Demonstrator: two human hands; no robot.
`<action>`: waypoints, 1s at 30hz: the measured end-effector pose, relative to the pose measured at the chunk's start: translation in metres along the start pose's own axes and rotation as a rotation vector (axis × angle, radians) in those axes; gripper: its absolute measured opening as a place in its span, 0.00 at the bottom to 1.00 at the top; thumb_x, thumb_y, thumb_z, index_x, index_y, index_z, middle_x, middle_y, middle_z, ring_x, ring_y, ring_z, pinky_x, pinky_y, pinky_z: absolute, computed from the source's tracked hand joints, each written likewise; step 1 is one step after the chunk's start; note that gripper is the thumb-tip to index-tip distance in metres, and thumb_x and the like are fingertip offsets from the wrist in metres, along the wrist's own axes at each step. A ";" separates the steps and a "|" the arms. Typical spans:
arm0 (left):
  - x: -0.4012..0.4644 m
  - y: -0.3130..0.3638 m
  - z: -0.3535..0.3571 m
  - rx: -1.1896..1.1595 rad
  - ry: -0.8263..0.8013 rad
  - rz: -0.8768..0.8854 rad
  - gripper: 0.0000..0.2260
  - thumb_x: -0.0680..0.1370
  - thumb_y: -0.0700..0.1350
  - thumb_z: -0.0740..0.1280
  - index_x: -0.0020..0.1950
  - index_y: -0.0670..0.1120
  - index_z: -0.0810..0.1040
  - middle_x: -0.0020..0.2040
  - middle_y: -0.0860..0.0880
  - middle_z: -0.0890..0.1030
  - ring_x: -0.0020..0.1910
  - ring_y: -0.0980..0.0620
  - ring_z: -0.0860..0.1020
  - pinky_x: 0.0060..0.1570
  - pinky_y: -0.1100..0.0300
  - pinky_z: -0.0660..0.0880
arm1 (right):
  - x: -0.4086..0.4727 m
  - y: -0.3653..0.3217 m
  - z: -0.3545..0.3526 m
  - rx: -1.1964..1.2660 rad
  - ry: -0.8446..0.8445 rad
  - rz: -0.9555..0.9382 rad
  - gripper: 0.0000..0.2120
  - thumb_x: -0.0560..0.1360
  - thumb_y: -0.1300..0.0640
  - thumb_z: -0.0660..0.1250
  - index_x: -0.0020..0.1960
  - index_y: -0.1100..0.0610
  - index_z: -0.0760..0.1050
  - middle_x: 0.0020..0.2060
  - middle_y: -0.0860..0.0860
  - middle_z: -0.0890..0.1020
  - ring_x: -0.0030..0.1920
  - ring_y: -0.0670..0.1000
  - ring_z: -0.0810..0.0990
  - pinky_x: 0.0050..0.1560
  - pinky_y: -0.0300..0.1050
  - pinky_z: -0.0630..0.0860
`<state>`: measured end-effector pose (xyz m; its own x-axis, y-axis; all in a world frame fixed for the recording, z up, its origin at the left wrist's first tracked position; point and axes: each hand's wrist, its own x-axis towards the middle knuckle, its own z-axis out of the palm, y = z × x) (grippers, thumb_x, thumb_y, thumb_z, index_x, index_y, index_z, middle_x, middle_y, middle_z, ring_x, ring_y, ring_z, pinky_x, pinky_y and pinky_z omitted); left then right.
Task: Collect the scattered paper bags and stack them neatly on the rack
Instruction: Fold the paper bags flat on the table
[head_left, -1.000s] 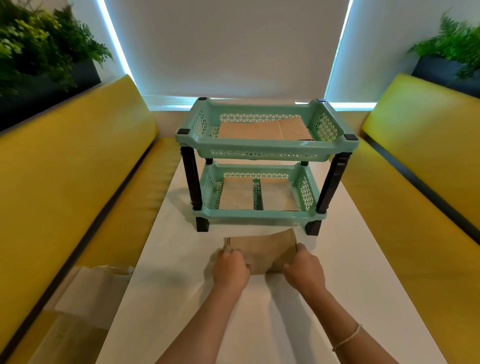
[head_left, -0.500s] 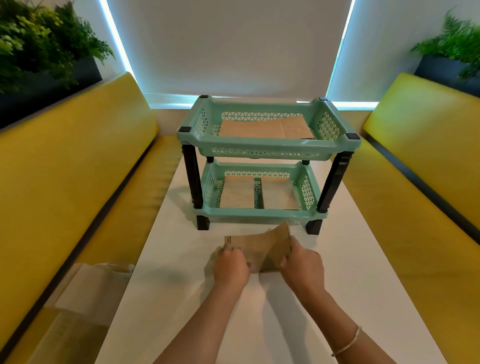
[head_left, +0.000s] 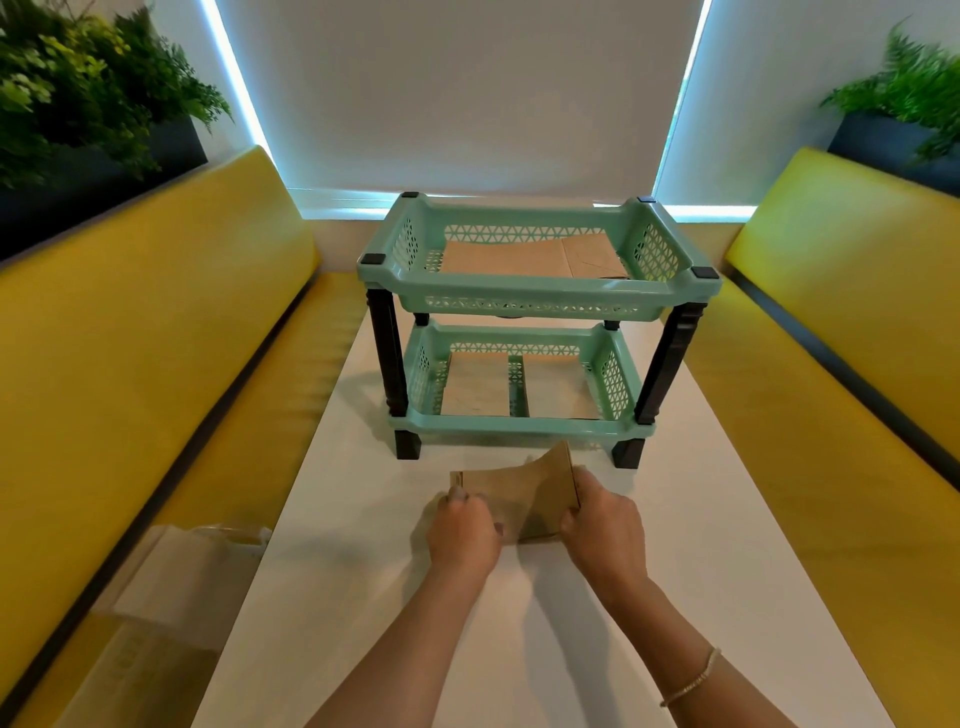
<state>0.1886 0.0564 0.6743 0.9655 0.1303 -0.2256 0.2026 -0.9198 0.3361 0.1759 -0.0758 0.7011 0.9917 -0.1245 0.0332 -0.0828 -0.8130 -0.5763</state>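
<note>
A brown paper bag (head_left: 524, 493) lies on the white table (head_left: 727, 519) just in front of the mint-green two-tier rack (head_left: 540, 306). My left hand (head_left: 462, 535) grips the bag's left part. My right hand (head_left: 602, 530) grips its right edge, which is lifted and folded up toward the middle. The rack's top tier holds flat brown bags (head_left: 530, 257). Two more flat bags (head_left: 478, 384) lie side by side in the bottom tier.
Yellow benches (head_left: 156, 364) run along both sides of the table. More paper bags (head_left: 176, 582) lie on the left bench seat near me. Planters with green plants (head_left: 78, 104) stand behind both backrests. A white blind covers the far window.
My right hand has raised the bag's right edge and brought it inward toward the left hand, so the bag now bends upward instead of lying flat. My left hand stayed put.
</note>
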 end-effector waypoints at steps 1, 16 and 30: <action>0.000 0.000 0.001 0.000 0.007 0.002 0.17 0.79 0.49 0.62 0.68 0.46 0.71 0.69 0.46 0.68 0.66 0.47 0.67 0.60 0.55 0.69 | 0.001 -0.001 0.000 0.105 -0.009 0.029 0.20 0.75 0.63 0.62 0.66 0.54 0.70 0.49 0.54 0.82 0.43 0.51 0.77 0.45 0.41 0.75; -0.024 -0.025 0.013 -1.162 0.095 0.091 0.35 0.64 0.40 0.79 0.64 0.56 0.67 0.62 0.52 0.73 0.60 0.53 0.73 0.58 0.62 0.74 | -0.019 0.051 -0.015 0.702 -0.143 0.331 0.13 0.71 0.74 0.61 0.41 0.57 0.76 0.39 0.55 0.80 0.42 0.53 0.77 0.41 0.43 0.75; -0.049 -0.027 0.017 -0.940 0.013 0.152 0.27 0.65 0.40 0.78 0.59 0.53 0.72 0.58 0.53 0.76 0.56 0.57 0.72 0.53 0.68 0.68 | -0.043 0.050 -0.005 0.715 -0.036 0.271 0.18 0.69 0.71 0.69 0.53 0.53 0.76 0.45 0.49 0.79 0.45 0.47 0.78 0.46 0.43 0.78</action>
<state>0.1327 0.0685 0.6610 0.9929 0.0435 -0.1106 0.1181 -0.2534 0.9601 0.1282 -0.1136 0.6751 0.9494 -0.2388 -0.2042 -0.2518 -0.1894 -0.9491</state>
